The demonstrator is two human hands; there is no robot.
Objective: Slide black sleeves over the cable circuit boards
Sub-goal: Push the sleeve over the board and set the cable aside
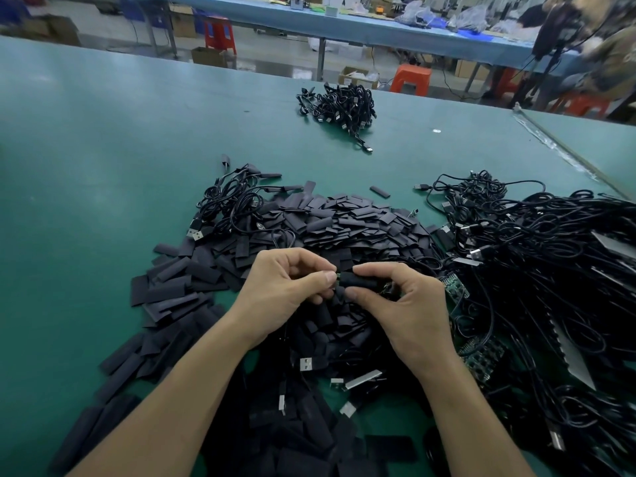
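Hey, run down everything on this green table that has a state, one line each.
Black tubular sleeve: held up between both hands.
Left hand: pinches small piece at the sleeve's left end; identity unclear.
Right hand: pinches the sleeve.
Heap of flat black sleeves: loose, unfitted.
Bare green circuit boards: uncovered, lying among cables.
Right-side black cable tangle: heaped loose.
Far black cable bundle: heaped apart, untouched.

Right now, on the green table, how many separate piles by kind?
Cable piles: 3 (far cable pile, left cable pile, right cable pile)
Black sleeve pile: 1
Total: 4
Uncounted, in grip: black sleeve in right hand, cable circuit board in left hand.
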